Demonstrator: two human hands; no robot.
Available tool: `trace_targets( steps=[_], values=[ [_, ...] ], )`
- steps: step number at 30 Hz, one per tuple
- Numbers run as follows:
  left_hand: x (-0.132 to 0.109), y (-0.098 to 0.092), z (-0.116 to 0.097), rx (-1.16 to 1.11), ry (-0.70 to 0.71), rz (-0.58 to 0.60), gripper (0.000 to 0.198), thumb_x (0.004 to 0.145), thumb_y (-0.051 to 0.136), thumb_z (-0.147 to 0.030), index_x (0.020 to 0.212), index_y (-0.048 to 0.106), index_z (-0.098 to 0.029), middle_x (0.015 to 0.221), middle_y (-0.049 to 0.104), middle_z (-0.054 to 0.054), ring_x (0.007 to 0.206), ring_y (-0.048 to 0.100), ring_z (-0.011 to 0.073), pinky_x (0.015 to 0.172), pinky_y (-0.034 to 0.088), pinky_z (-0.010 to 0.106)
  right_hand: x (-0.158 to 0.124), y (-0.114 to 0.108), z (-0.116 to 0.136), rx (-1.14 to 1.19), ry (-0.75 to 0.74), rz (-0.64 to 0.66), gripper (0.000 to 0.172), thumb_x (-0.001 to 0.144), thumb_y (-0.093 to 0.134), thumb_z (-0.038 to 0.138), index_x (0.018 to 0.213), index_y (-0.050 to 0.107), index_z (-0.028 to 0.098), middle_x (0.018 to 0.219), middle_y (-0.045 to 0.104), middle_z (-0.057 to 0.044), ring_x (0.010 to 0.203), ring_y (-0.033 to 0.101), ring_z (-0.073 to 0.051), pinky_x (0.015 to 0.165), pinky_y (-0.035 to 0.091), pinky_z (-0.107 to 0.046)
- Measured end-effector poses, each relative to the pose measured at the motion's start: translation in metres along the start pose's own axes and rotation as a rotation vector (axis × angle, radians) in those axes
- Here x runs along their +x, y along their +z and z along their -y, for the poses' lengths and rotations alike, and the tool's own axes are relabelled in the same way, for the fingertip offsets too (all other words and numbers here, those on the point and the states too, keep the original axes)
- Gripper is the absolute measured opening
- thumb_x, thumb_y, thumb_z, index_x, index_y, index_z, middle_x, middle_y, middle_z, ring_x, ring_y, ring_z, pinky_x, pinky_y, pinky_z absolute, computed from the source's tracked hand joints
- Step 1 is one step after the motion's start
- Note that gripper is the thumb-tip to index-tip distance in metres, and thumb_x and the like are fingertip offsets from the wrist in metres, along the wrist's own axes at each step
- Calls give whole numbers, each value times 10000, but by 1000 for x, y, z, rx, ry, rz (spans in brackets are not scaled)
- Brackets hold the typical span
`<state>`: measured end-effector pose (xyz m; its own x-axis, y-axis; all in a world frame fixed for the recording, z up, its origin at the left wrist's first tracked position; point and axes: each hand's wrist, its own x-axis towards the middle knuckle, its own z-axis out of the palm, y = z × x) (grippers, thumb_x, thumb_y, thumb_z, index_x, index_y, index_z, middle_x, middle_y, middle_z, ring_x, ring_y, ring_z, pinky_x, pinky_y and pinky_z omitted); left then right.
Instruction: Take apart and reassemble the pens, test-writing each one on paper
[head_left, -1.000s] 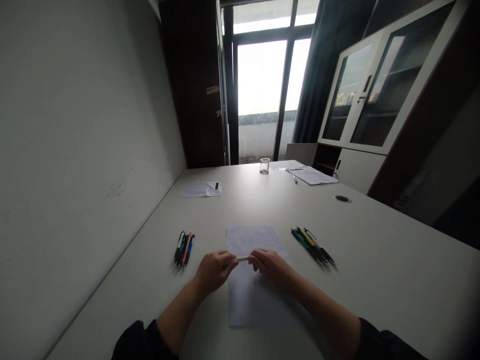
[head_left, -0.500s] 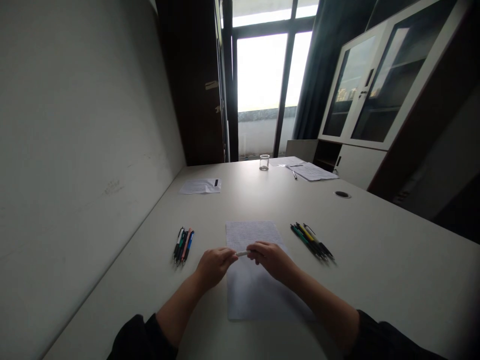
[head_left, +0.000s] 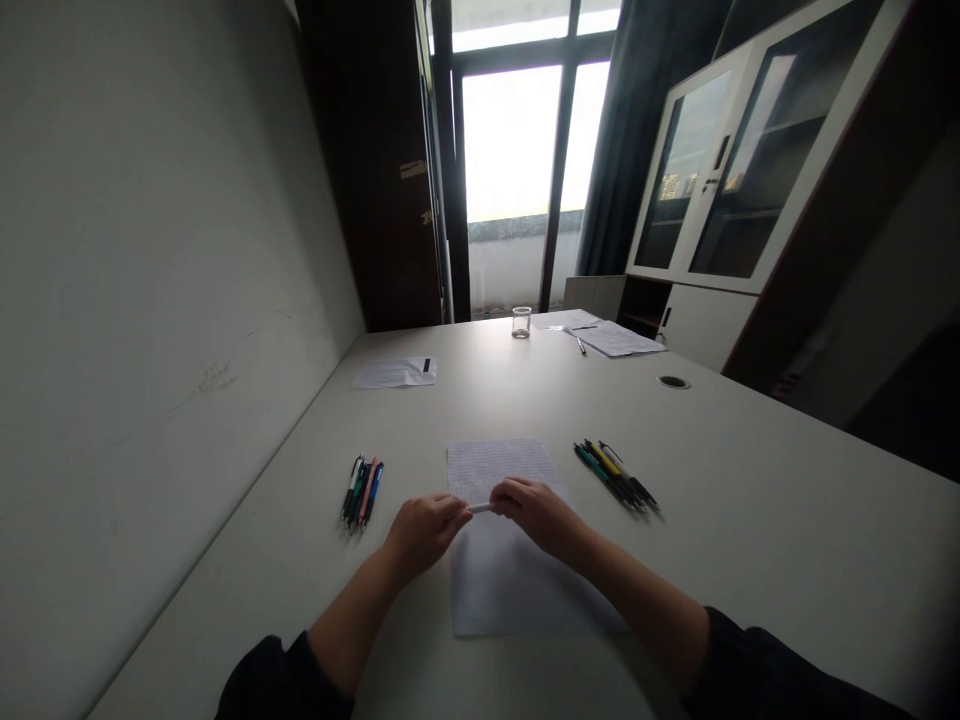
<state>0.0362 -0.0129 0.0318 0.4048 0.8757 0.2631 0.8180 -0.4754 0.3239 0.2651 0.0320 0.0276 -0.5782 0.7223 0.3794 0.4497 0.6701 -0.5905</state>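
Note:
My left hand [head_left: 421,532] and my right hand [head_left: 541,516] meet over the middle of the desk. Each pinches one end of a slim white pen [head_left: 481,508], held roughly level between them. Only its short middle stretch shows; fingers cover both ends. Beneath them lies a lined sheet of paper [head_left: 510,605], partly hidden by my right forearm. Left of my left hand is a small bunch of pens [head_left: 364,494] with white, pink, blue and dark barrels. Beyond my right hand, to the right, lies another bunch [head_left: 616,476] in green, yellow, white and black.
Farther back on the white desk [head_left: 480,405] stand a clear glass [head_left: 521,322], a stack of papers [head_left: 619,339] with a pen [head_left: 581,346] beside it, and a document [head_left: 395,373]. A round cable hole [head_left: 673,382] is at the right. A wall [head_left: 172,250] borders the left side.
The view has turned slightly to the right, so the things on the desk appear a little farther left. Both hands keep hold of the white pen in nearly the same pose.

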Motion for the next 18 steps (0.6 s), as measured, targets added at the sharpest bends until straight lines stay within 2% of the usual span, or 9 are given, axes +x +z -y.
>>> trace_targets(
  steps=[4,9,13,18],
  values=[
    [1,1,1,-10,0,-7,285,988,424,-394,965,671,-254,880,699,16,719,630,154,620,398,231,0,2,0,28,18,-26,46,889,627,244,881,635,199,872,648,-30,739,588,-152,680,463,-262],
    [1,-1,0,-33,-4,-25,298,987,421,-396,978,678,-246,868,698,23,699,625,146,630,409,233,-2,0,1,66,54,-9,202,915,599,349,1054,629,205,907,659,-44,720,604,-147,674,477,-263],
    [1,-2,-1,-19,-2,-20,277,980,439,-390,978,680,-253,876,699,25,717,633,151,629,409,231,-1,-2,3,32,36,53,256,979,491,329,852,664,191,735,660,-22,680,594,-149,666,441,-259],
    [1,-2,-2,-31,-7,-19,275,984,435,-388,986,674,-252,889,701,23,724,638,150,629,415,223,-1,2,1,34,33,-25,103,914,593,278,926,660,200,874,676,-38,767,599,-162,690,447,-263]
  ],
)
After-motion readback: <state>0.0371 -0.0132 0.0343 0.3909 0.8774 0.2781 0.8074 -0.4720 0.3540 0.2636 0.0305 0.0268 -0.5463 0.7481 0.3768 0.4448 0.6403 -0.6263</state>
